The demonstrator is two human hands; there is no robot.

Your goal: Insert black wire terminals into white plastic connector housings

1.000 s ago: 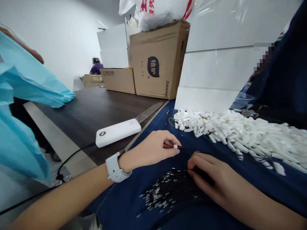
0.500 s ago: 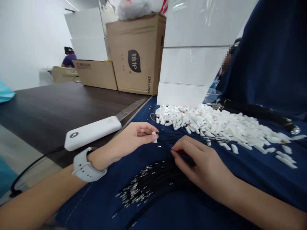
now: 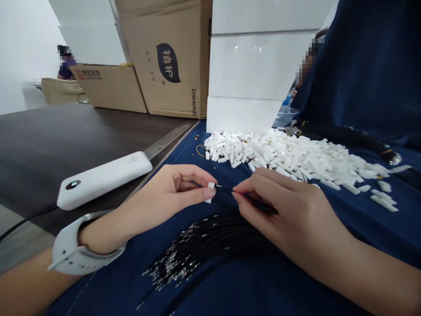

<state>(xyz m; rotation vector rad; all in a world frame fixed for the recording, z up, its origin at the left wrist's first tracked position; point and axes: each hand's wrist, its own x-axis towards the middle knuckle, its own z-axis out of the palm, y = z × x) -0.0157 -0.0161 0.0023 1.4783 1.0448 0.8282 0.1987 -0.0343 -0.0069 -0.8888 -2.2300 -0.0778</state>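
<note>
Between the thumb and fingers of my left hand [image 3: 184, 188] is a small white plastic connector housing [image 3: 209, 193], pinched over the blue cloth. My right hand [image 3: 283, 210], closed in a pinch, grips a thin black wire [image 3: 226, 189] whose metal-tipped end points at the housing. That tip is close to the housing; whether it has entered cannot be made out. Below both hands lies a bundle of black wires [image 3: 210, 237] with bare silvery terminals fanned out to the left. Behind my right hand spreads a heap of white connector housings [image 3: 283, 153].
A white power bank [image 3: 105, 180] with a cable lies on the dark table [image 3: 42, 136] at left. Cardboard boxes [image 3: 174, 96] and stacked white boxes [image 3: 243, 114] stand behind. A clear bowl [image 3: 285, 116] and a black wire bundle [image 3: 348, 136] are farther right. A person [image 3: 66, 66] sits far left.
My right hand has brought a wire's tip up close to the housing in my left hand. The view has shifted, with the background sliding up and left.
</note>
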